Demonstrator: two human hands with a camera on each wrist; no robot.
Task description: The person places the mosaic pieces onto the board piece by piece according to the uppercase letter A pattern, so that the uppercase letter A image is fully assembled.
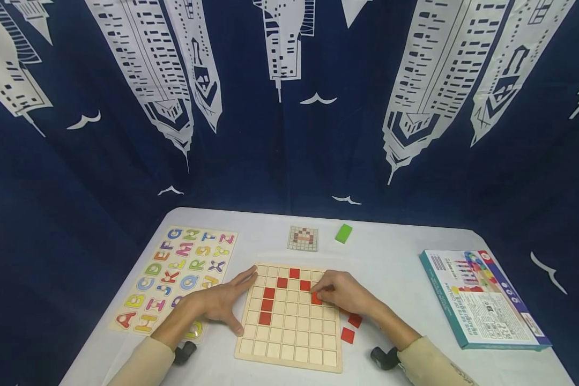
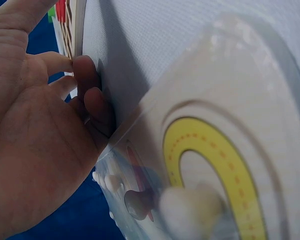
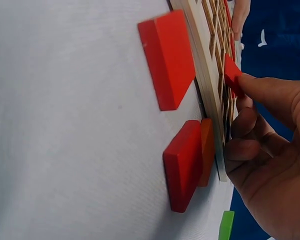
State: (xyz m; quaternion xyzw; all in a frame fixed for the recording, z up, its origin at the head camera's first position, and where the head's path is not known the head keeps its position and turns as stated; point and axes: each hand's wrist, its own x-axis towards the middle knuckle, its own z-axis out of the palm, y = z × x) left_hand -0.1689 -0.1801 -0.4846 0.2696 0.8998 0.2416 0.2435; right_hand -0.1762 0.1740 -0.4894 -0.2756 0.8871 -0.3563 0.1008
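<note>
A wooden grid board (image 1: 294,339) lies on the table between my hands, with several red square tiles (image 1: 267,305) set in its cells in a slanting outline. My right hand (image 1: 344,292) reaches over the board's right side and pinches a red tile (image 3: 232,75) between thumb and fingers, tilted at the grid. Spread along the board's left edge, my left hand (image 1: 219,302) touches it with thumb and fingertips. Loose red tiles (image 3: 184,167) lie on the table beside the board's right edge, one partly hidden under the right forearm in the head view.
A small pattern card (image 1: 302,238) and a green block (image 1: 343,234) lie behind the board. On the left is an alphabet puzzle board (image 1: 149,287) with knobbed letters, close to the left wrist. A flat box (image 1: 484,300) sits at right. The table (image 1: 391,252) meets a dark curtain.
</note>
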